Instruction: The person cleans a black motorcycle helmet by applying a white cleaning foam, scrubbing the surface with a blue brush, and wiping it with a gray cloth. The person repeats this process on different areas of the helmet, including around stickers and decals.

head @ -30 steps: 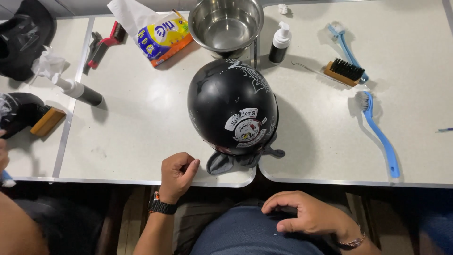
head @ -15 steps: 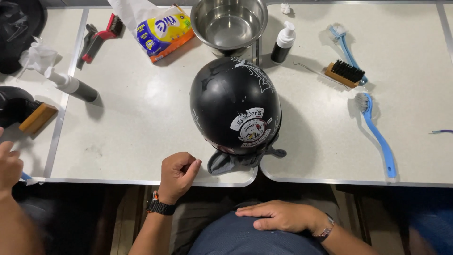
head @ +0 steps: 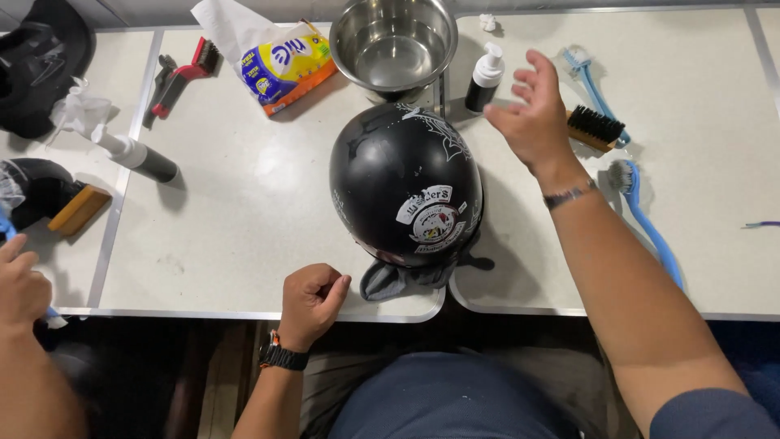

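1. A black helmet (head: pixel 405 185) with white decals sits in the middle of the pale table (head: pixel 244 219), straddling the seam between two tabletops, its grey strap hanging toward the near edge.
2. The person's left hand (head: pixel 311 299) rests at the table's near edge, just left of the helmet's strap; it is curled into a loose fist and grips nothing.
3. The right hand (head: pixel 532 110) hovers above the table to the right of the helmet, fingers spread and relaxed, holding nothing. It is nearest the small black pump bottle (head: pixel 485 77) and the wooden brush (head: pixel 595 128) with black bristles.
4. A steel bowl (head: pixel 393 42) stands just behind the helmet, with a yellow pack of tissues (head: pixel 280 63) to its left.
5. Two blue long-handled brushes (head: pixel 646 215) lie on the right side, one beside the wooden brush.
6. At the far left, another person's hand (head: pixel 20 284) shows at the table edge, near a white-topped dark spray bottle (head: pixel 134 154) and a wooden block (head: pixel 79 210).
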